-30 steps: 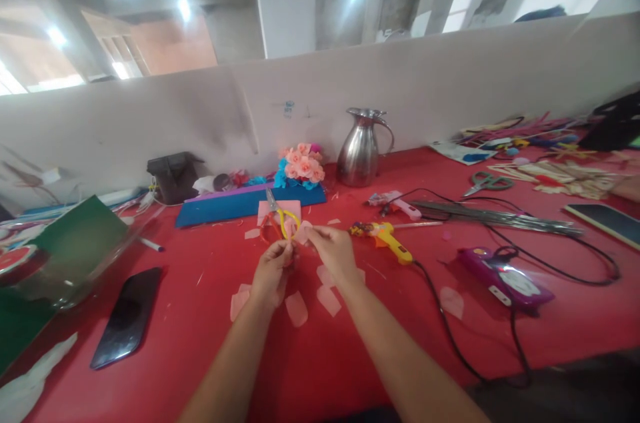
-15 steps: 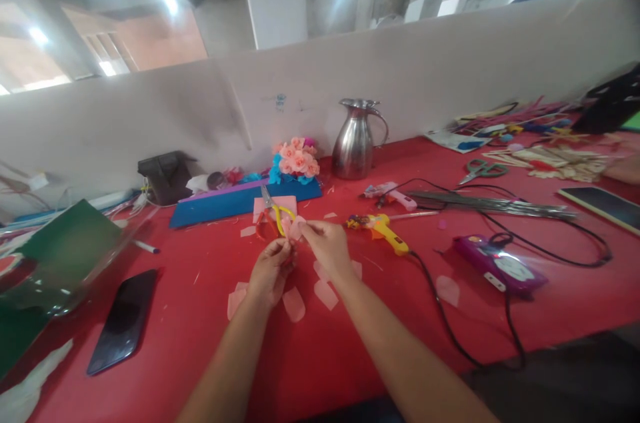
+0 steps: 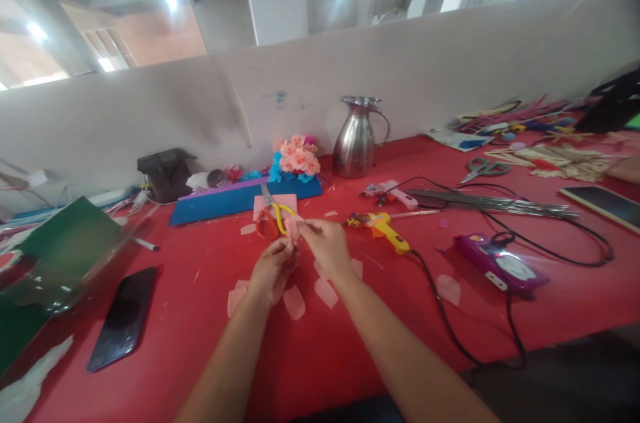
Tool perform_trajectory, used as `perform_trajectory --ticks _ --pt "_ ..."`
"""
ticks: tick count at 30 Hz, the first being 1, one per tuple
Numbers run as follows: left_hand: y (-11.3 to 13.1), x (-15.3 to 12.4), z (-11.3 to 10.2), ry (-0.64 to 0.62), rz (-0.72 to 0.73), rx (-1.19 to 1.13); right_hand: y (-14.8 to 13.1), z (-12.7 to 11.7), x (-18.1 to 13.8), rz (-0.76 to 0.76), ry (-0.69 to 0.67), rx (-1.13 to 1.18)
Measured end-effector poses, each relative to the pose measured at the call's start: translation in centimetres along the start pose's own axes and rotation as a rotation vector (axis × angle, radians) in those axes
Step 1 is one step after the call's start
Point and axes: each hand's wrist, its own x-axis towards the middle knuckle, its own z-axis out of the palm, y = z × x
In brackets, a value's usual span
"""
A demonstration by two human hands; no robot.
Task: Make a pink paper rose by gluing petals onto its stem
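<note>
Between my two hands is a small pink paper flower (image 3: 293,227), its petals bunched together. My left hand (image 3: 273,270) pinches it low down, fingers closed round its base. With thumb and fingertips, my right hand (image 3: 325,242) grips the petal edge from the right. Just behind lie scissors (image 3: 281,212) with yellow and red handles, blades resting on a pink paper square (image 3: 259,204). Cut pink paper petals lie around and under my forearms, among them one petal (image 3: 294,303) between my arms and another petal (image 3: 326,292) by my right wrist.
A yellow glue gun (image 3: 387,231), a pink glue gun (image 3: 393,194) and a purple power strip (image 3: 500,266) with black cords lie right. A steel jug (image 3: 355,143) and peach paper flowers (image 3: 299,158) stand behind. A phone (image 3: 124,316) lies left; a person's hand (image 3: 625,168) shows far right.
The right fingers have shifted very slightly on the petal, and the paper flower is turned a little. Both hands otherwise stay in place; the view has tilted slightly.
</note>
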Motion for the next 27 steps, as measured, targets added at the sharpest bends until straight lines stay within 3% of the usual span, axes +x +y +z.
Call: perform_trajectory --ticks 27 --pt "0.28 -0.26 0.56 0.033 -0.006 0.025 -0.55 -0.13 -0.27 -0.006 -0.046 0.062"
